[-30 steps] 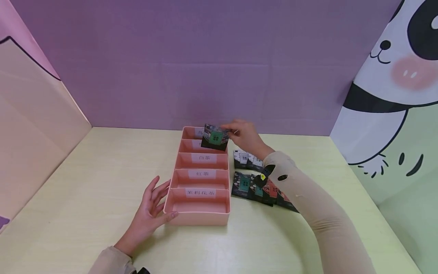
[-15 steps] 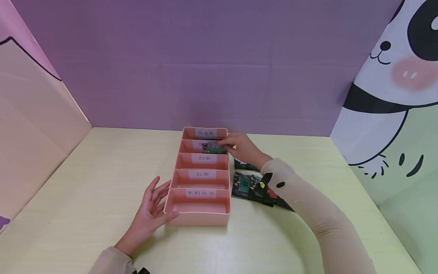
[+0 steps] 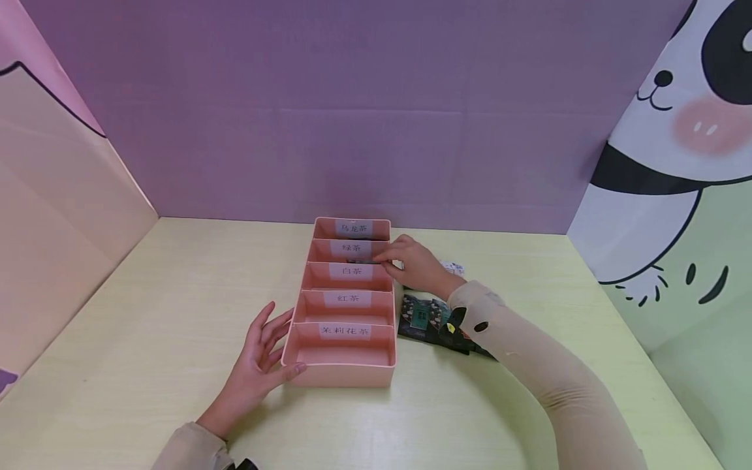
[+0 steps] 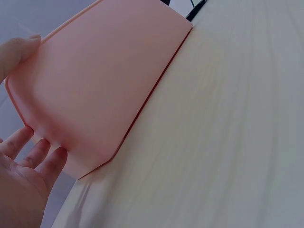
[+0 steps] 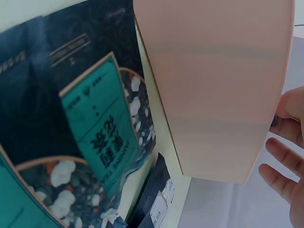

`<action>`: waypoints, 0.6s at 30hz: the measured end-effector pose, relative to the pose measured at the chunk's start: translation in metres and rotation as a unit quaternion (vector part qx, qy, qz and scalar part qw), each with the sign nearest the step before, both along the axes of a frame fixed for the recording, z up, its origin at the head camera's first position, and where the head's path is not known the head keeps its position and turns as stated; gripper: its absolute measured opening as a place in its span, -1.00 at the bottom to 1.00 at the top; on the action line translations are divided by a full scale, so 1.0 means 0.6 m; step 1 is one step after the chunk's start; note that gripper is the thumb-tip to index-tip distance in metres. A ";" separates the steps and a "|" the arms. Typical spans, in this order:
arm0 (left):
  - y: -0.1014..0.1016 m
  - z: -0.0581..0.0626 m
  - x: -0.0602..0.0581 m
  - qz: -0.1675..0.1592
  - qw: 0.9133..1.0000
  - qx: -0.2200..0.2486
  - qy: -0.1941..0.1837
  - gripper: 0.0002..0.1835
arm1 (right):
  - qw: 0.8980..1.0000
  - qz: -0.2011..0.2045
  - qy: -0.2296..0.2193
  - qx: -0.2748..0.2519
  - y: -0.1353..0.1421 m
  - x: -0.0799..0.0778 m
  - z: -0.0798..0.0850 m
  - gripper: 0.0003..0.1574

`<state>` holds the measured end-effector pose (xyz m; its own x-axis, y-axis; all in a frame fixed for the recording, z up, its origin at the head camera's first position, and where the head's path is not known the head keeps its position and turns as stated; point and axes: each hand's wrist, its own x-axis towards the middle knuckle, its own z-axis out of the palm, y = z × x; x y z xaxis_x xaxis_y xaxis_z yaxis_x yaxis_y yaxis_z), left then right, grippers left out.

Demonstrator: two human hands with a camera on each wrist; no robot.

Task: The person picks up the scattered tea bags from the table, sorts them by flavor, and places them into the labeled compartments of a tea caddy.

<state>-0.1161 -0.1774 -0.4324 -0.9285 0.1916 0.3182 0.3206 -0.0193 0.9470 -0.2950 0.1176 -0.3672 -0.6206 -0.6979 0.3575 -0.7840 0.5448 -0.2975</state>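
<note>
A pink divided box stands on the table, its compartments marked with paper labels in Chinese. At its front left corner is my left hand, with the thumb on the front wall and relaxed fingers against the side; the left wrist view shows the fingertips touching the pink wall. My right hand reaches over the right rim and pinches a dark tea sachet down in the green tea compartment, second from the back. Only the sachet's top edge shows there. In the right wrist view a dark bit shows between thumb and finger.
Right of the box lie dark tea sachets with teal labels, partly under the right sleeve. One reads jasmine tea in the right wrist view. A white-patterned sachet lies behind the right wrist. A purple wall closes off the back.
My right hand has lowered the tea sachet from above the box's back compartments into the second one from the back, moving down and slightly nearer. The left hand has stayed at the box corner.
</note>
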 end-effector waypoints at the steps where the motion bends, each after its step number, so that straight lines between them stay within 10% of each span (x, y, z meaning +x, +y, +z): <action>1: 0.000 0.000 0.000 0.000 1.000 -0.001 -0.001 0.13 | 1.000 0.000 0.001 0.000 0.000 0.000 -0.001 -0.76; 18: 0.003 0.003 -0.003 0.003 1.000 -0.003 -0.005 0.13 | 0.999 -0.026 -0.030 -0.024 0.070 -0.007 0.021 -0.54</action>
<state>-0.1179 -0.1755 -0.4308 -0.9328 0.1872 0.3079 0.3113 -0.0118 0.9502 -0.2992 0.1596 -0.3549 -0.6777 -0.6469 0.3496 -0.7342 0.5692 -0.3700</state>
